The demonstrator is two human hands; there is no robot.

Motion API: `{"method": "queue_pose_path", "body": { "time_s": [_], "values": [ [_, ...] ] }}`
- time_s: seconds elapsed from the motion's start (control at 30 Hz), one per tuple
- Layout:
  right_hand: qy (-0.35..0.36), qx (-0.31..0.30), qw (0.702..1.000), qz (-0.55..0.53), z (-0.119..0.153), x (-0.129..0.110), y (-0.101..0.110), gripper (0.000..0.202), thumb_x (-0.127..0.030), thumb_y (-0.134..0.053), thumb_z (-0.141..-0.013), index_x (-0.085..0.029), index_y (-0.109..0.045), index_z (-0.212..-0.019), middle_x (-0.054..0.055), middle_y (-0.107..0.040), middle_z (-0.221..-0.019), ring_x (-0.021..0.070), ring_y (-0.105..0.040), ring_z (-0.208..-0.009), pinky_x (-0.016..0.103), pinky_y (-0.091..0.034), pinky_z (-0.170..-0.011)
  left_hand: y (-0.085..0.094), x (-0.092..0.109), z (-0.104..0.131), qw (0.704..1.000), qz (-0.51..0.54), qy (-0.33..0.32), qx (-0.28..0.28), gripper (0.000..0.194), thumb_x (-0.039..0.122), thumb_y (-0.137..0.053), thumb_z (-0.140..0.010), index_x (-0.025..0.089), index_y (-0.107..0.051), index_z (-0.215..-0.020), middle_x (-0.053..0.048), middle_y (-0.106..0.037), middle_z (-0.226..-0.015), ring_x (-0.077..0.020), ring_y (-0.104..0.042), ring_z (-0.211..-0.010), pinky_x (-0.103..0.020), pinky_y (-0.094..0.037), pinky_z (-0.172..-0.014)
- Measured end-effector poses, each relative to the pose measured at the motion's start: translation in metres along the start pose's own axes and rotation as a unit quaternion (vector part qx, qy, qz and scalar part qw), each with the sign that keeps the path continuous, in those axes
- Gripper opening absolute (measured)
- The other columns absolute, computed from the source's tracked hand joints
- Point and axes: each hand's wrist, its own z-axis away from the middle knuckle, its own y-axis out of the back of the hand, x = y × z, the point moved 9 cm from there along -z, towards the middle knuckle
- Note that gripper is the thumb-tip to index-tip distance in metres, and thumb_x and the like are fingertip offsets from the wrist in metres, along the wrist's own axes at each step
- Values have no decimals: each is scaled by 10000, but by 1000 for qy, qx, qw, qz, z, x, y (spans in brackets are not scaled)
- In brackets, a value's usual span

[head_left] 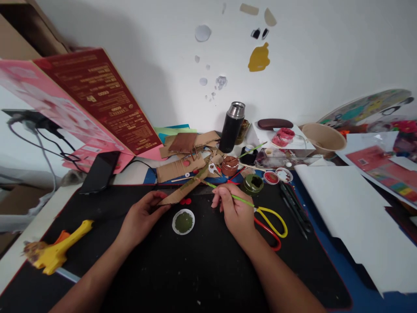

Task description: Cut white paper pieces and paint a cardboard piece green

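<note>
My left hand (140, 217) pinches the near end of a cardboard strip (180, 192), which slants up to the right and bears some green paint. A green-handled paintbrush (241, 199) is gripped in my right hand (235, 211), its tip at the strip's far part. Just below the strip lies a white lid with green paint (183, 221). An open jar of green paint (253, 184) stands beyond my right hand. Scissors with yellow and red handles (276, 221) rest partly hidden behind that hand. Small red pieces (185, 201) lie beside the strip.
A yellow glue gun (58, 248) lies at left, near a black phone (100, 172). Behind are cardboard scraps (177, 168), a brown paint jar (230, 165) and a black flask (232, 127). Dark pens (295, 208) and white paper (355, 221) lie at right.
</note>
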Motion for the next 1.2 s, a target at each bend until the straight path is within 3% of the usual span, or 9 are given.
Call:
{"method": "queue_pose_path", "body": {
  "time_s": [0.33,0.47,0.63,0.83,1.2],
  "values": [
    [42,-42,998,-18,8,-22,-16,278,-269,-520,-1121,-206,-736,-959,-14,-709,-691,108,-590,-514,227,-463,-514,4,6,3,998,20,-57,20,444,591,-845,-784,236,-721,-1020,-59,-841,-999,-282,-815,-947,-367,-651,-849],
    [46,-22,999,-9,8,-25,-14,284,-268,-517,-1123,-206,-734,-950,-12,-710,-689,109,-582,-510,231,-461,-515,2,10,3,996,41,-74,16,437,582,-859,-789,236,-730,-1023,-61,-843,-1017,-279,-820,-934,-377,-669,-859],
    [56,-60,997,-15,12,-29,-27,274,-249,-523,-1113,-203,-734,-944,-13,-705,-680,111,-592,-519,230,-466,-524,2,7,3,995,49,-81,23,440,588,-867,-782,233,-737,-1009,-57,-839,-976,-279,-821,-929,-374,-674,-851],
    [89,-95,991,-17,19,-39,-42,254,-238,-545,-1099,-202,-737,-937,1,-713,-705,141,-687,-642,252,-528,-647,1,8,5,997,51,-61,18,507,625,-858,-776,224,-735,-1061,-82,-857,-1037,-301,-831,-945,-418,-677,-880],
    [61,-38,997,32,12,-29,-20,260,-241,-528,-1102,-213,-732,-944,-21,-704,-678,113,-605,-517,230,-492,-537,3,9,6,997,26,-61,28,450,590,-846,-786,226,-717,-1016,-70,-857,-977,-282,-834,-902,-371,-678,-814]
  ]
}}
